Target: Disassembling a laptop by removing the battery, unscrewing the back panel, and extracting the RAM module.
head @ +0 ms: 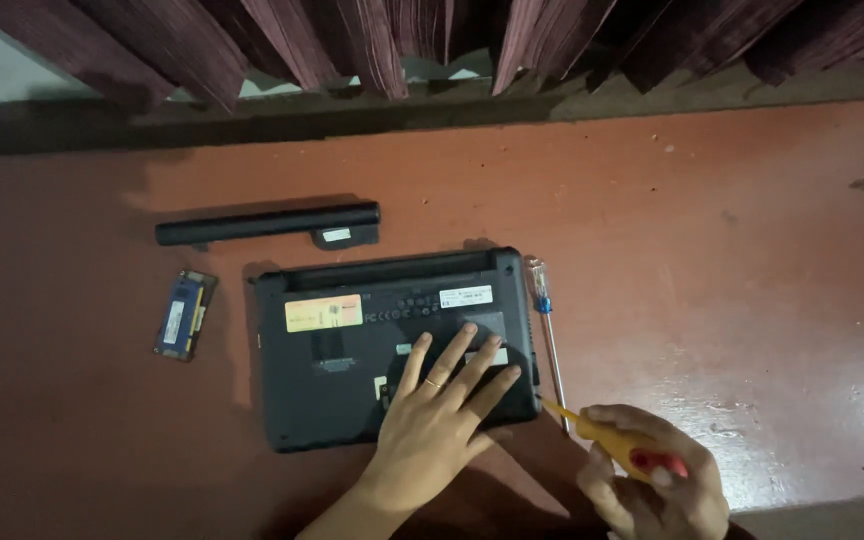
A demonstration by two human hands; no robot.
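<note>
Laptop, dark and small, lies upside down near the front edge of the reddish desk, its base facing up with a yellow sticker and a white label on it. The left hand lies flat and open on the right part of the base, fingers spread over a darker panel, pressing the machine down. The right hand is closed around the yellow handle of a screwdriver, whose tip points at the near right corner of the laptop, touching it or just short of it; the pictures do not settle which.

The step in hand looks like work on a screw or a seam at that corner, with the flat hand steadying the case. A next move would call for the tip to sit square in its seat before any turn or prying, and for the left hand to go on bearing down so the case does not slide.

A second, thinner screwdriver with a clear handle lies on the desk just beside the laptop's right edge. Beyond the far edge lies a long black battery, apart from the machine. To the left, near the laptop but not touching, lies a small memory card with a white label. Dark red curtains hang at the back.
</note>
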